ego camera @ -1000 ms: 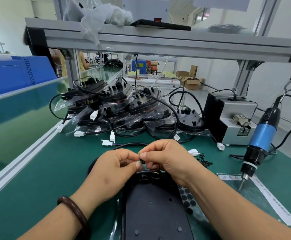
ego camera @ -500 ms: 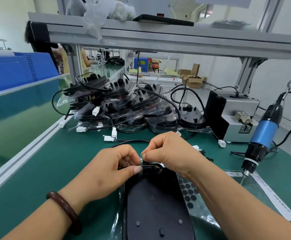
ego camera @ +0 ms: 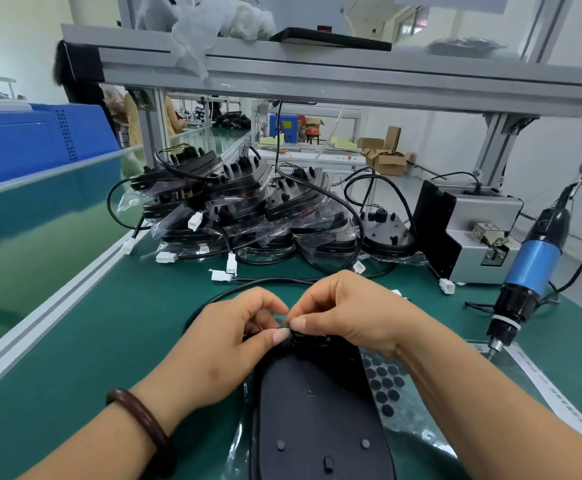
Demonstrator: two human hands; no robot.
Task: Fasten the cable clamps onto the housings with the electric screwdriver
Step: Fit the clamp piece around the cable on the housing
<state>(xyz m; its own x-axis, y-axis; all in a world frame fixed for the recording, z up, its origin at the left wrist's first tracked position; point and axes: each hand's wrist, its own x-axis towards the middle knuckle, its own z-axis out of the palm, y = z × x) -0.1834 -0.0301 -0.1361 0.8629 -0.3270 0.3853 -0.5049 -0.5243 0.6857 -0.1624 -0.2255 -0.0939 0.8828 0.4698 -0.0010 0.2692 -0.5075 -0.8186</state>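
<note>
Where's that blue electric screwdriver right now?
In the head view, the electric screwdriver hangs at the far right, tip down over the green table, beside the grey box, right of the right hand.

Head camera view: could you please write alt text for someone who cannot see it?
A person's left hand and right hand pinch a small black part at the far end of a black housing lying on a green workbench. A blue electric screwdriver hangs untouched at right; bagged housings are piled behind.
</note>
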